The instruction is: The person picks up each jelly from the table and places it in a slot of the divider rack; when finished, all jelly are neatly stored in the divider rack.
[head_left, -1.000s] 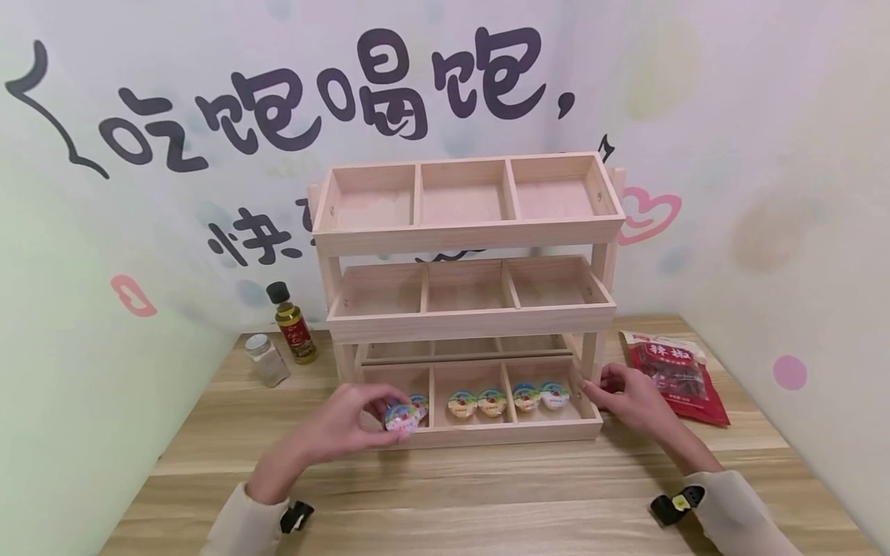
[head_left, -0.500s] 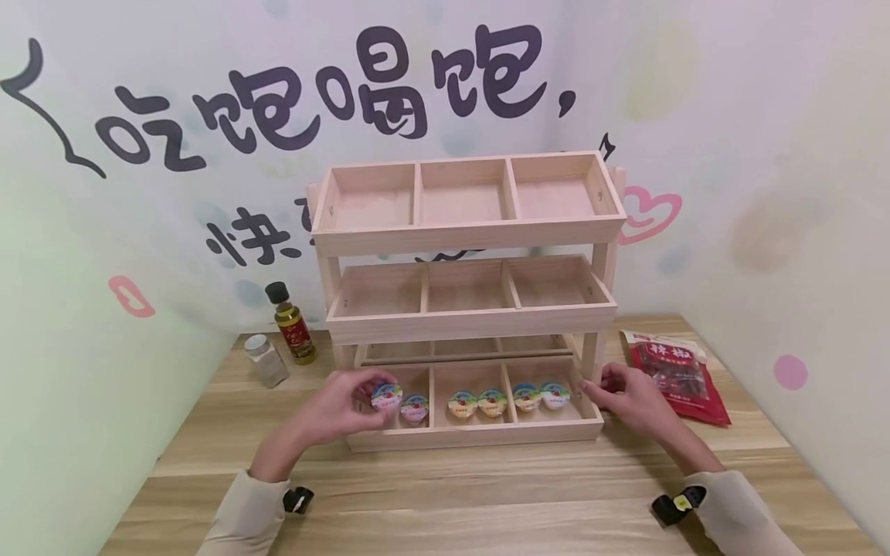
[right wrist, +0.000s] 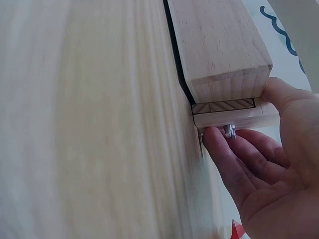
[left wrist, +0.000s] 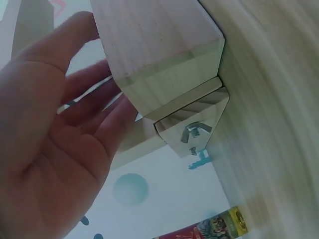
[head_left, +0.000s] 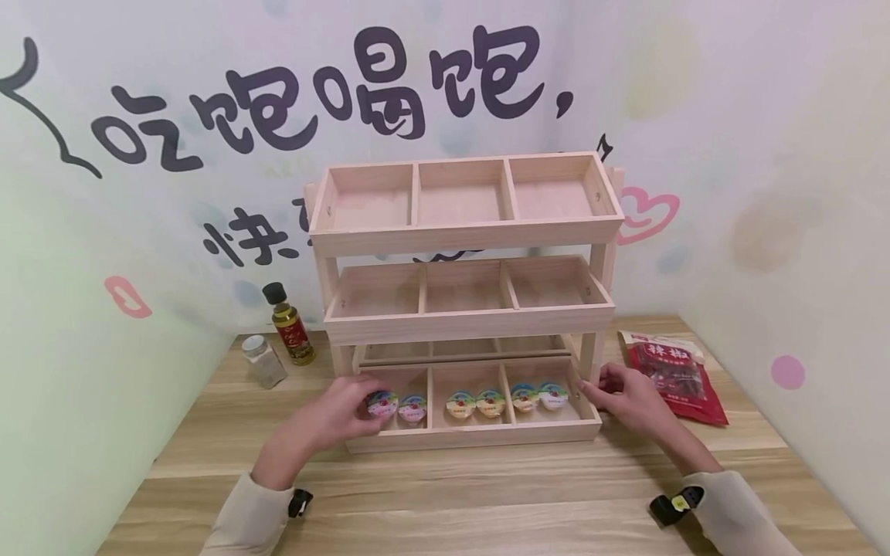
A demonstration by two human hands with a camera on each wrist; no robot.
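A three-tier wooden shelf [head_left: 467,239] stands on the table, each tier split into three compartments. In the bottom tier's left compartment, my left hand [head_left: 337,415] holds a small jelly cup [head_left: 382,403] with a printed lid, thumb and fingers around it. Beside it lies a pink jelly cup [head_left: 412,409]. In the left wrist view, that hand [left wrist: 55,154] reaches over the tray wall, which hides the cup. My right hand [head_left: 636,398] grips the bottom tier's right end. In the right wrist view, its fingers [right wrist: 227,162] touch the end board beside a metal bolt [right wrist: 230,131].
Two yellow jelly cups [head_left: 461,404] sit in the middle bottom compartment, two more cups [head_left: 553,396] in the right one. An oil bottle [head_left: 292,332] and a white-capped jar [head_left: 264,361] stand left. A red bag of dried chillies [head_left: 673,374] lies right.
My left hand has carried the jelly cup left, then lowered it into the left compartment beside the other pink cup. The right hand has stayed at the shelf's end.
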